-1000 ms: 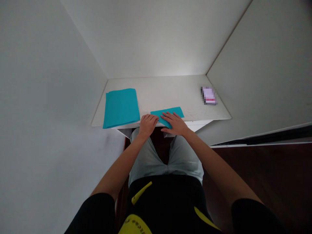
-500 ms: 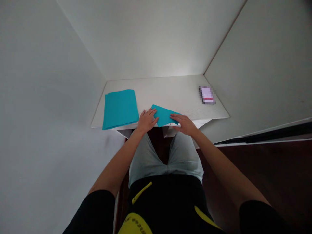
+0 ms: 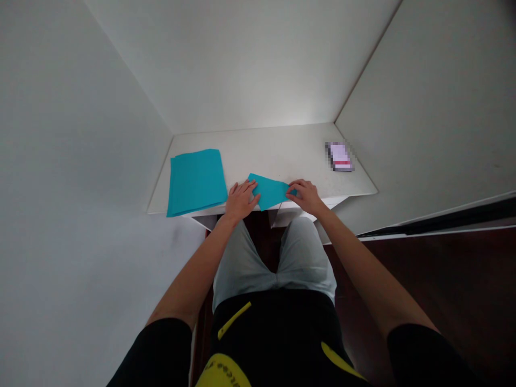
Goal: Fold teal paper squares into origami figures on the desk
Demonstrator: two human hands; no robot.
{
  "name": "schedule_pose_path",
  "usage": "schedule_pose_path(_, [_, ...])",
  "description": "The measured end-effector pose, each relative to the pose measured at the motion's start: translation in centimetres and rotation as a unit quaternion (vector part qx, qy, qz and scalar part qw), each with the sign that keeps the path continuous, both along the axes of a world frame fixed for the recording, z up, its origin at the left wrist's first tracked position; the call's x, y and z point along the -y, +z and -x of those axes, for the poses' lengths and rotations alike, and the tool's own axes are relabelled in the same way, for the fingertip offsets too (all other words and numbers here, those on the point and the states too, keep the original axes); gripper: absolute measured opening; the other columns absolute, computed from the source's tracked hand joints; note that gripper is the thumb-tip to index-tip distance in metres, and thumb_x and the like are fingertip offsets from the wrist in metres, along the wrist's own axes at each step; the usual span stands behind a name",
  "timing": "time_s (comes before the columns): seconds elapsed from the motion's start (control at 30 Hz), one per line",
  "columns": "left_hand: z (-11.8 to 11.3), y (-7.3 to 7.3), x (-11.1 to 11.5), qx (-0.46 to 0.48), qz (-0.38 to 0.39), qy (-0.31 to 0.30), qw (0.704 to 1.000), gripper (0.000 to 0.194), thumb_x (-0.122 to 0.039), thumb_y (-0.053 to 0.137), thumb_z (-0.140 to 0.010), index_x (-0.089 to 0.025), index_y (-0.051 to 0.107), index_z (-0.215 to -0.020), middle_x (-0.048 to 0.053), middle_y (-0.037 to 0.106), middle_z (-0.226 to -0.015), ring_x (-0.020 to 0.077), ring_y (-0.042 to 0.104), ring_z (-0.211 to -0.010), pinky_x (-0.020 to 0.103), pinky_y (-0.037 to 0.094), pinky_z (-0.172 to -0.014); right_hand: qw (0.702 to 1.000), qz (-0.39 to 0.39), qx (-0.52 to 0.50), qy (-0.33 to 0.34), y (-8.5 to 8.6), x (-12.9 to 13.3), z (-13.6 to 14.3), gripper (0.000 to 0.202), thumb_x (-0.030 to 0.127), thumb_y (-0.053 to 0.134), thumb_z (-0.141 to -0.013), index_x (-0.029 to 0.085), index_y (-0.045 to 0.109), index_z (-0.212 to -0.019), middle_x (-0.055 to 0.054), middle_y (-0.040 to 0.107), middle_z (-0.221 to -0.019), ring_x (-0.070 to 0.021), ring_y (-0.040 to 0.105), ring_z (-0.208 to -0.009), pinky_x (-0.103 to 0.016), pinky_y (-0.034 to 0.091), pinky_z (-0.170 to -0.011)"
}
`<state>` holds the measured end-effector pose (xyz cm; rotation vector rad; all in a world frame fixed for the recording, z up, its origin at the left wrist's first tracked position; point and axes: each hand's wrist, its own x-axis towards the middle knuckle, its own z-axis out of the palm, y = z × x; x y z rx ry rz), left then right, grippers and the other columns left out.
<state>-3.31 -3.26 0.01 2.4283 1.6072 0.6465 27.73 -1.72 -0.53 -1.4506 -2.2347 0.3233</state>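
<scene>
A folded piece of blue paper (image 3: 269, 192) lies at the front edge of the white table, tapering toward its right end. My left hand (image 3: 241, 199) rests on its left end with the fingers stretched out flat. At the right end, my right hand (image 3: 304, 195) pinches the paper between thumb and fingers. Left of my left hand is a stack of blue paper sheets (image 3: 197, 181), lying flat. The fingers of my right hand hide the tip of the folded paper.
The white table (image 3: 258, 148) stands in a recess between walls. A pixelated pinkish-white item with a dark edge (image 3: 339, 156) lies near its right end. The stack's front edge reaches the table's front edge. My legs are close below the table.
My right hand has gone from lying flat on the paper to pinching its right end, and that end now looks narrower. My left hand stays in place.
</scene>
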Motion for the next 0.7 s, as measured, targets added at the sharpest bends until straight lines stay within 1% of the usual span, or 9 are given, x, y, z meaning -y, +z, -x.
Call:
schedule_pose_path(0.07, [-0.1,-0.1,-0.1,0.008,-0.006,0.007,1.0,0.047,-0.044,0.049,-0.112,-0.029,0.062,-0.154,0.006,0.061,-0.163,0.0283,0.051,-0.155,0.055,0.03,-0.134,0.998,-0.003,0.024,-0.051,-0.2,-0.3,0.1,0.028,0.049,0.064,-0.103,0.029,0.079,-0.116,-0.012,0.071,-0.134,-0.0372,0.062,-0.124,-0.057,0.051,-0.1])
schedule_pose_path(0.13, [-0.1,-0.1,-0.4,0.022,-0.003,0.022,1.0,0.043,-0.042,0.045,-0.113,-0.029,0.067,-0.147,0.005,0.067,-0.156,0.0283,0.057,-0.147,0.053,0.036,-0.13,0.995,-0.004,0.029,-0.091,-0.2,-0.7,0.0,0.033,0.052,0.064,-0.102,0.029,0.077,-0.122,-0.014,0.069,-0.133,-0.0393,0.06,-0.122,-0.057,0.051,-0.098])
schedule_pose_path(0.23, [0.2,0.0,-1.6,0.043,0.025,0.056,0.997,0.037,-0.037,0.046,-0.113,-0.027,0.076,-0.133,0.007,0.077,-0.137,0.0292,0.067,-0.128,0.05,0.047,-0.119,0.993,0.026,0.03,-0.107,0.0,-1.8,-0.4,0.046,0.054,0.066,-0.1,0.028,0.071,-0.137,-0.015,0.066,-0.141,-0.041,0.057,-0.127,-0.058,0.05,-0.102])
schedule_pose_path(0.3, [0.6,0.2,-2.7,0.047,0.047,0.057,0.996,0.031,-0.032,0.055,-0.108,-0.026,0.077,-0.129,0.008,0.078,-0.129,0.0295,0.068,-0.12,0.049,0.05,-0.114,0.993,0.059,0.042,-0.092,0.5,-2.6,-0.9,0.056,0.054,0.069,-0.097,0.027,0.067,-0.147,-0.016,0.063,-0.148,-0.0423,0.055,-0.131,-0.06,0.049,-0.106])
schedule_pose_path(0.33, [0.9,0.3,-3.3,0.05,0.058,0.049,0.996,0.031,-0.03,0.061,-0.105,-0.025,0.076,-0.132,0.009,0.076,-0.13,0.0292,0.068,-0.119,0.048,0.05,-0.113,0.993,0.074,0.051,-0.08,0.8,-3.1,-1.1,0.059,0.054,0.071,-0.096,0.027,0.066,-0.148,-0.017,0.061,-0.15,-0.0429,0.054,-0.132,-0.06,0.049,-0.107])
schedule_pose_path(0.47, [2.1,0.9,-5.8,0.042,0.101,0.02,0.994,0.063,-0.032,0.084,-0.087,-0.021,0.066,-0.146,0.014,0.061,-0.143,0.0308,0.063,-0.129,0.046,0.05,-0.118,0.99,0.113,0.087,-0.015,2.4,-4.8,-2.0,0.053,0.051,0.076,-0.093,0.028,0.071,-0.141,-0.017,0.061,-0.147,-0.0427,0.054,-0.134,-0.061,0.048,-0.11])
schedule_pose_path(0.53, [2.6,1.4,-6.8,0.022,0.131,-0.003,0.991,0.067,-0.036,0.092,-0.079,-0.021,0.07,-0.14,0.014,0.06,-0.141,0.0335,0.06,-0.132,0.049,0.048,-0.12,0.987,0.125,0.097,0.01,3.1,-5.4,-2.1,0.045,0.049,0.079,-0.092,0.028,0.075,-0.133,-0.016,0.061,-0.145,-0.0408,0.056,-0.131,-0.059,0.049,-0.11])
schedule_pose_path(0.6, [2.8,1.9,-7.6,0.012,0.167,-0.028,0.985,0.061,-0.038,0.096,-0.074,-0.022,0.074,-0.128,0.012,0.062,-0.134,0.0336,0.061,-0.129,0.049,0.05,-0.117,0.985,0.133,0.103,0.026,3.6,-6.0,-2.2,0.038,0.046,0.082,-0.09,0.027,0.078,-0.122,-0.015,0.062,-0.142,-0.0387,0.059,-0.128,-0.057,0.05,-0.109])
schedule_pose_path(0.7, [2.7,2.5,-8.2,0.024,0.213,-0.028,0.976,0.056,-0.037,0.098,-0.069,-0.02,0.073,-0.116,0.012,0.064,-0.127,0.0315,0.065,-0.119,0.046,0.055,-0.109,0.984,0.145,0.094,0.045,3.7,-6.6,-2.2,0.041,0.043,0.086,-0.086,0.025,0.077,-0.122,-0.015,0.064,-0.138,-0.0356,0.063,-0.121,-0.053,0.052,-0.106])
